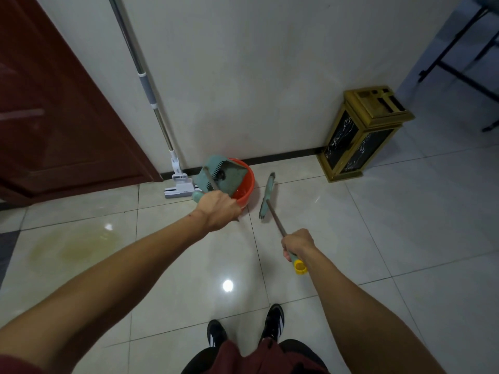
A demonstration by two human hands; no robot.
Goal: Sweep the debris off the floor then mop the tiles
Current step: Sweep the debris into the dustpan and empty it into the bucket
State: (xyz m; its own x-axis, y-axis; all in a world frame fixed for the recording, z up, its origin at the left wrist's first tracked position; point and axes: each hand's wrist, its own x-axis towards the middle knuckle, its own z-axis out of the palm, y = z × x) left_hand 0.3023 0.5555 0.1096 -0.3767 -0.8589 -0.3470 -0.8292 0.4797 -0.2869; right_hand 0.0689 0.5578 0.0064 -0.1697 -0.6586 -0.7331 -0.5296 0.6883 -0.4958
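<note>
One dustpan [224, 175], one broom [267, 195], one mop [162, 125], one orange bucket [244, 188] and one gold-and-black bin [361, 136] are counted, with two hands in view; the left hand [218, 211] is gripping the dustpan's handle with fingers wrapped closed, tilting the teal pan over the bucket's rim; the right hand [297, 245] is closing its fingers around the broom's handle near its yellow end cap [300, 266], the teal head sitting on the tiled floor [378, 238] just beside the bucket; the mop is leaning upright against the white wall [243, 76], its head resting at the floor's far edge beside the brown door [54, 103]; the bucket is standing near the dark skirting [283, 155]; the bin is occupying the wall's corner, well apart from the bucket; a yellowish stain [73, 249] is showing on the tiles at left; open floor is lying to the right and towards the person's two shoes [272, 321].
</note>
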